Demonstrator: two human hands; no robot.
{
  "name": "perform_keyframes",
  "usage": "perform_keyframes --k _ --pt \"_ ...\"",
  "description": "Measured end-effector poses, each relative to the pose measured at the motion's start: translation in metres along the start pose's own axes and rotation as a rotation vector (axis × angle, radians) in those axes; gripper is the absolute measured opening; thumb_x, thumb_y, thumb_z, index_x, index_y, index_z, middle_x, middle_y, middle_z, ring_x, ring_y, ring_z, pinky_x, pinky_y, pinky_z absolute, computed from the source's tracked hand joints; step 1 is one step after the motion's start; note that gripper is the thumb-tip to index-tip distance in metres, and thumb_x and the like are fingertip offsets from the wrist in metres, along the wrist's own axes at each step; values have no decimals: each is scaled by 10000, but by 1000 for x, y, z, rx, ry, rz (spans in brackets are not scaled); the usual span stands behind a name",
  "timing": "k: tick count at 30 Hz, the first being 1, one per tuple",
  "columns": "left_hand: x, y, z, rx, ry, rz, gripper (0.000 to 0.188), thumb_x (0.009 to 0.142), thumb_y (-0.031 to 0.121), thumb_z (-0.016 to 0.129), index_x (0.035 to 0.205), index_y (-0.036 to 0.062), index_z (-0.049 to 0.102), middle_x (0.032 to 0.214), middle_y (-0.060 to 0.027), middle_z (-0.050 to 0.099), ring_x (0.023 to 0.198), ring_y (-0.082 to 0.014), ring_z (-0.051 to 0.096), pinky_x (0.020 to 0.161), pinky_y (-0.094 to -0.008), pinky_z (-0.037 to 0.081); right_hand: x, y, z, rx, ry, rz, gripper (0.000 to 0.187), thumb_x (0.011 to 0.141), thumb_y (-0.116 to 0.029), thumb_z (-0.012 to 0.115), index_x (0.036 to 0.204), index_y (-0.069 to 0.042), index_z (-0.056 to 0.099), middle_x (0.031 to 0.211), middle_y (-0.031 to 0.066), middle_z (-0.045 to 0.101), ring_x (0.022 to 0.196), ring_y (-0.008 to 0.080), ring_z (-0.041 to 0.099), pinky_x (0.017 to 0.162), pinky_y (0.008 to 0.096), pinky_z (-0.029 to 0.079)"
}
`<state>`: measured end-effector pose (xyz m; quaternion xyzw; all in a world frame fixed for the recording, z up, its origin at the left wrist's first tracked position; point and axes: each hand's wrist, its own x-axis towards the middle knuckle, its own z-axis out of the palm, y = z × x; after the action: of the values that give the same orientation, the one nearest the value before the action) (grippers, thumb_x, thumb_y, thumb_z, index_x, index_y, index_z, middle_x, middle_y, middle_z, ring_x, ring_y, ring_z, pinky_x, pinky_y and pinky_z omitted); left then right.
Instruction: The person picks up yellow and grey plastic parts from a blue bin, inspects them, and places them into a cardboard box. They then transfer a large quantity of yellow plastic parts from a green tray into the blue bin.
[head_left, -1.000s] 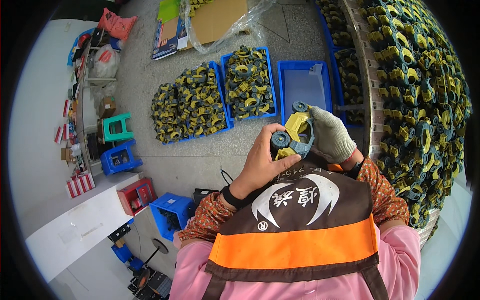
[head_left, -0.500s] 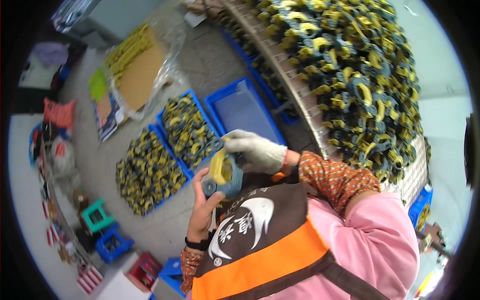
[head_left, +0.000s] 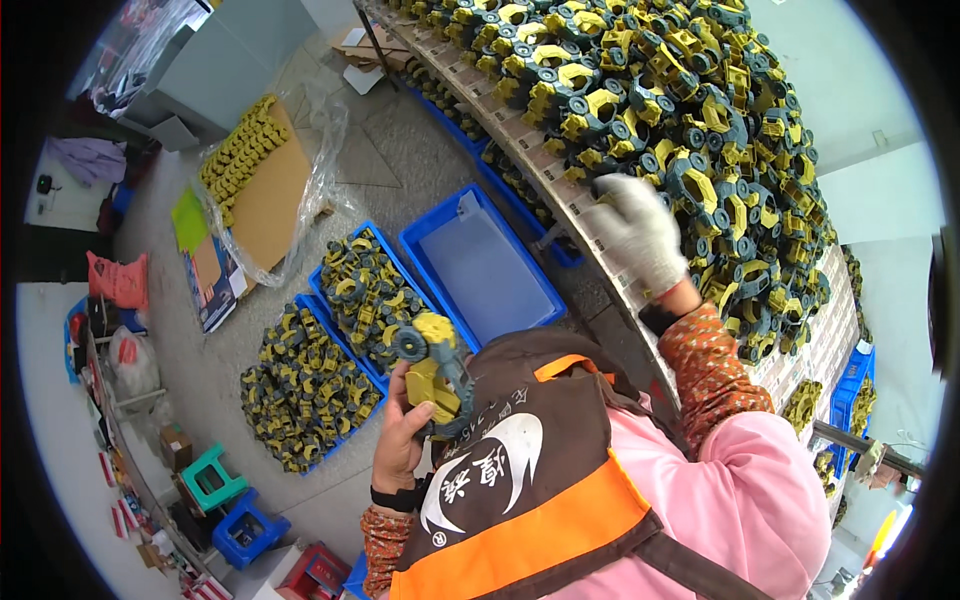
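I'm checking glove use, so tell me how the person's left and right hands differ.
The left hand is bare; the right hand wears a pale glove. The left holds a yellow-and-grey toy vehicle; the right is over the table edge, by the piled toy vehicles. Both forearms wear patterned orange sleeves.

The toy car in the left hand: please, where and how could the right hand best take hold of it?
Probably by the yellow upper end of the toy car, the right hand coming from the upper right: that end juts free, while the left hand grips lower down and a wheel sticks out at the left.
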<state>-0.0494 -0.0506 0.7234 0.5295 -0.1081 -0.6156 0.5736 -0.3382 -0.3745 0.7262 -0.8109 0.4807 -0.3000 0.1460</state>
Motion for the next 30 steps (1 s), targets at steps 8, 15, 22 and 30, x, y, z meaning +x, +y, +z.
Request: perform_keyframes --k 8,15,22,30 --pt "8 11 13 -53 76 54 739 922 135 718 1575 67 378 1431 -121 559 1311 -260 568 1152 -409 440 1 123 -53 -853 -80 195 681 801 -305 823 1394 -103 555 1312 128 631 1143 342 634 868 494 507" --pt "15 13 22 47 17 52 725 932 153 710 1560 42 367 1392 -154 576 1291 -269 579 1144 -411 437 22 127 -57 -750 -103 307 787 773 -298 838 1489 -184 532 1338 124 621 1189 361 624 962 525 493" --pt "11 11 20 23 61 63 738 930 149 711 1569 37 359 1394 -158 582 1294 -279 583 1149 -415 432 24 137 -75 -542 -64 332 608 777 -249 793 1361 -186 639 1214 139 669 1156 353 653 978 471 525" --pt "6 1 2 -117 113 52 719 916 93 705 1560 13 395 1413 -148 592 1306 -276 592 1155 -422 443 13 191 -101 -48 193 360 562 919 -7 527 1474 -90 567 1244 172 706 974 239 718 849 347 559"
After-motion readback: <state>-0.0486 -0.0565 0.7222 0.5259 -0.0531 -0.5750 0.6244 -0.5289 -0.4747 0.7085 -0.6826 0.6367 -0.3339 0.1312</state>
